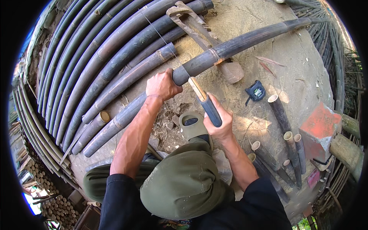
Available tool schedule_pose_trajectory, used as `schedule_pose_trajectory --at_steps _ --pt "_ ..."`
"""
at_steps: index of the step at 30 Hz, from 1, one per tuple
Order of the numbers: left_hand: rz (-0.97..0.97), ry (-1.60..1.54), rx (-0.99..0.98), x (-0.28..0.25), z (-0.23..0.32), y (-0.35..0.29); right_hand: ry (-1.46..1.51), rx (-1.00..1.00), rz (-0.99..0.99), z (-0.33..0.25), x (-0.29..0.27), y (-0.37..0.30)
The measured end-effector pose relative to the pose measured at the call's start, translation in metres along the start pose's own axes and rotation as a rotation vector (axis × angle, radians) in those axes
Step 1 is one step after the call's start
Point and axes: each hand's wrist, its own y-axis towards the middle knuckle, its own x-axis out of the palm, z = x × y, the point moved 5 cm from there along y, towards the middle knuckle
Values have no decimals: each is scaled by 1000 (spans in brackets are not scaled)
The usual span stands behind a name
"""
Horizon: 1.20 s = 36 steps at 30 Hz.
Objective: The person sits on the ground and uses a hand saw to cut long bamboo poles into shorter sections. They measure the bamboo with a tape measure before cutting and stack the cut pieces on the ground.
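A long dark bamboo pole runs slantwise from the lower left to the upper right, resting across a worn wooden support. My left hand is closed round the pole, just left of the saw. In my right hand is a handsaw with a pale wooden handle and a dark grip. Its thin blade reaches up and to the left, lying over the pole close to my left knuckles. Whether its teeth have entered the bamboo is too fine to tell. My sandalled foot stands below the pole.
Several long bamboo poles lie side by side at the left. A black tape measure is on the ground to the right, near several short bamboo pieces and a red-topped block. More thin poles are stacked at the far right.
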Motion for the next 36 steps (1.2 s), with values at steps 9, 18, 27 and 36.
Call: schedule_pose_trajectory --at_steps 9,18,27,36 --pt "-23 -37 -26 -15 -6 7 -233 -6 -124 -3 -73 -88" --pt "-86 -31 -31 -13 -4 0 -305 73 -191 -26 -109 -141" --pt "-99 -62 7 -1 1 4 2 79 -40 25 -5 -15" --pt "-86 -13 -13 -7 12 1 -120 -20 -9 39 -23 -41"
